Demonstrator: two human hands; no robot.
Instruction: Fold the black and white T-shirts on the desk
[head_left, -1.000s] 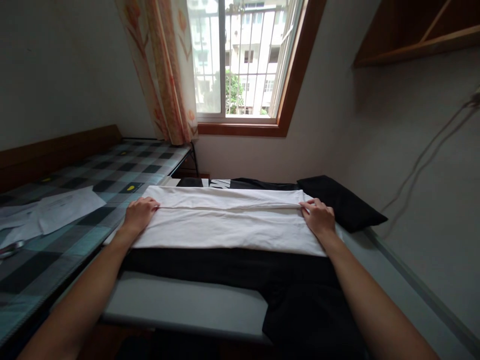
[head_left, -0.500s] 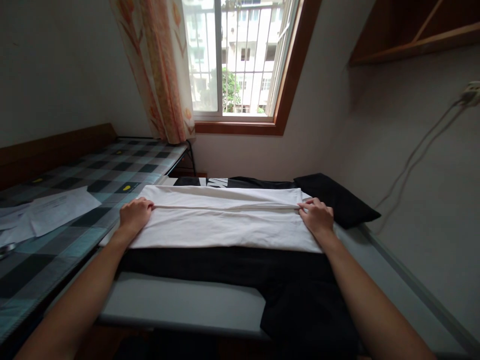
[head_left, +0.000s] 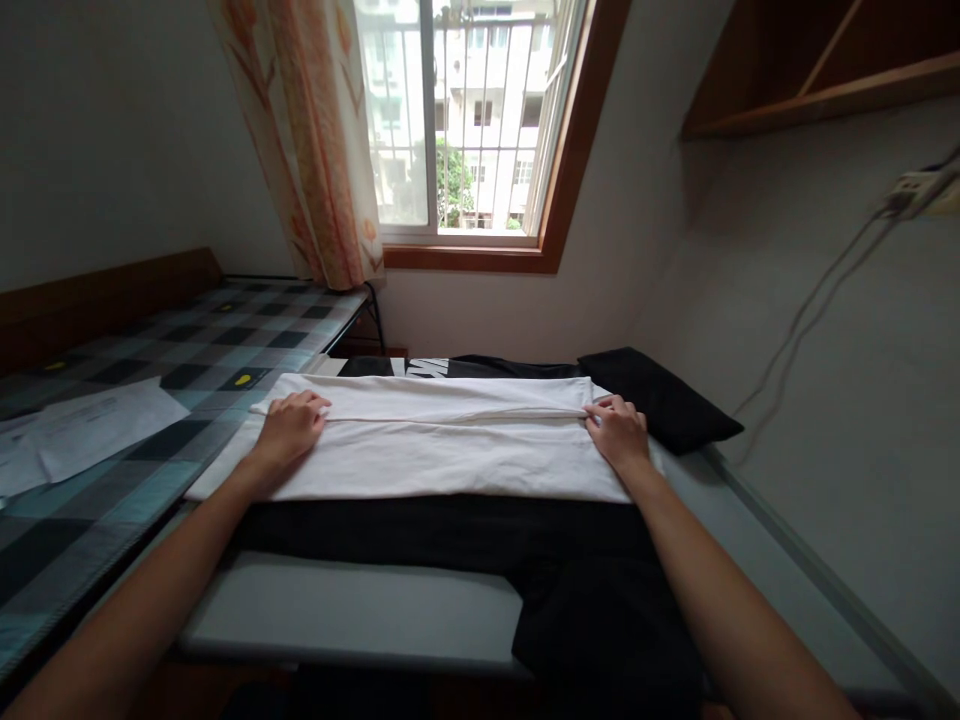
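A white T-shirt (head_left: 450, 455) lies folded into a long band, with a fold line running across its middle. Near its left end, my left hand (head_left: 291, 425) rests on the cloth, fingers stretched toward the fold line. My right hand (head_left: 619, 430) pinches the folded edge at the right end between thumb and fingers. Beneath the white cloth spreads a black garment (head_left: 592, 590), part of which hangs toward the front edge. White lettering shows on black cloth (head_left: 510, 367) behind the T-shirt.
A grey-white board-like surface (head_left: 352, 605) supports the clothes. A black pillow-like item (head_left: 660, 400) lies at back right. On the left is a checked mattress (head_left: 165, 345) with papers (head_left: 97, 430). A window (head_left: 465, 130), curtain (head_left: 319, 150), wall shelf (head_left: 825, 100) and cord (head_left: 814, 285) surround it.
My left hand has slid inward from the T-shirt's left end and its fingers have loosened, baring the corner there. My right hand keeps its pinch. The view has turned slightly right.
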